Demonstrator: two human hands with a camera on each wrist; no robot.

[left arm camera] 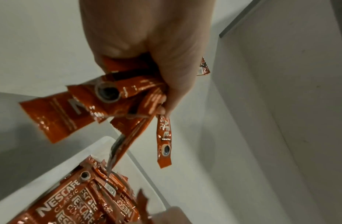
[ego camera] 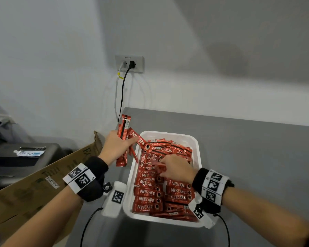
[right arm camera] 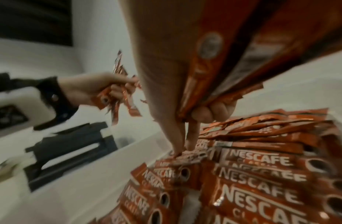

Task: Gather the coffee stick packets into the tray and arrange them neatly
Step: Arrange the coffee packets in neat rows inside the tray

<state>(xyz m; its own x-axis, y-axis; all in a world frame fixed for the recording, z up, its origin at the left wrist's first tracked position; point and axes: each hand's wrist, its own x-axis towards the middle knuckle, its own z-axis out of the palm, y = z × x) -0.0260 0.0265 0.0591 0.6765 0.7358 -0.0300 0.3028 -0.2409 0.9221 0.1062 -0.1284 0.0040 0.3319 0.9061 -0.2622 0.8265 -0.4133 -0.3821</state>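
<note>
Red coffee stick packets (ego camera: 151,193) lay mostly inside the white tray (ego camera: 197,148) on the grey counter (ego camera: 257,157): near end in tidy flat rows, far end a loose heap. Left hand (ego camera: 114,147) was just beside the tray's far-left corner, above the counter, fingers curled round a fanned bunch of packets (ego camera: 124,132) sticking out top and bottom. Right hand (ego camera: 175,169) was over the tray's middle, outer fingers clamping a few packets (right arm camera: 233,63) against the palm, thumb and forefinger tips (right arm camera: 176,145) pressed together, pinching at a packet in the pile. Cardboard box (ego camera: 34,189) sat left of the counter; wall socket (ego camera: 129,64) behind.
</note>
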